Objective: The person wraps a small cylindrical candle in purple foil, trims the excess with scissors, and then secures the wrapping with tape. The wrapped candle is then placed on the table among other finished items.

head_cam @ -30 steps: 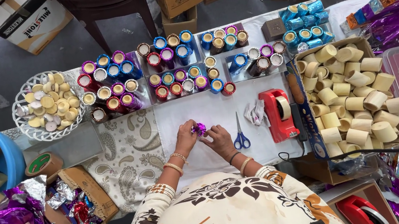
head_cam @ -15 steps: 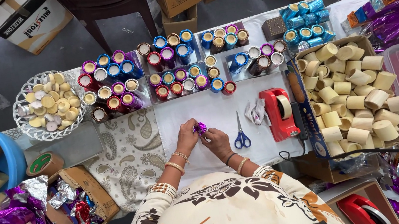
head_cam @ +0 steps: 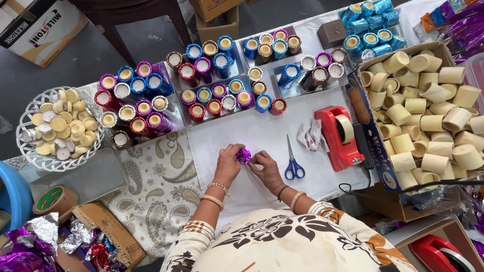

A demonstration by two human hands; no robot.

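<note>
grip: I am pinching the purple foil-wrapped piece (head_cam: 243, 155) between my left hand (head_cam: 229, 163) and right hand (head_cam: 266, 168), fingers closed on it | where: over the white table (head_cam: 241, 133) | risk: foil may be tearing (thin stuff) if I am squeezing too hard

Bright, even overhead light, soft shadows, sharp focus, slight wide-angle edge distortion.

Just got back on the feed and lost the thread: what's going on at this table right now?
A person seated at the white table holds a small purple foil-wrapped piece between the left hand and right hand. Blue-handled scissors and a red tape dispenser lie just to the right. Trays of foil-wrapped tubes line the far edge; a box of plain cardboard tubes sits on the right.
</note>
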